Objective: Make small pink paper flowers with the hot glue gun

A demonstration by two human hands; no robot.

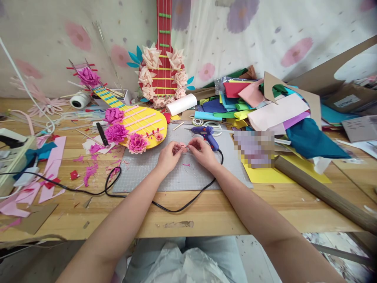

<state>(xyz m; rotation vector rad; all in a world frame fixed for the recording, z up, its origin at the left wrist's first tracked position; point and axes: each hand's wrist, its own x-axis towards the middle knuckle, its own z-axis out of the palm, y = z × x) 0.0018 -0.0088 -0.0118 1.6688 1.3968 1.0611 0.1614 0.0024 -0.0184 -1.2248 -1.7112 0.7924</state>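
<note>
Both hands meet over the grey cutting mat point(176, 177). My left hand point(169, 155) and my right hand point(202, 151) are closed in pinches on a small pale pink paper piece point(183, 146) held between their fingertips. A purple glue gun point(207, 134) lies just behind my right hand, its black cord point(165, 206) looping off the mat toward the table's front edge. A yellow paper guitar point(141, 125) with magenta paper flowers lies to the left of my hands.
A red paper guitar point(163, 59) with cream flowers leans on the wall. Coloured paper sheets point(265, 106) pile at the right, above a long wooden stick point(324, 194). Pink scraps point(47, 173), a tape roll point(79, 100) and a power strip point(11, 157) crowd the left.
</note>
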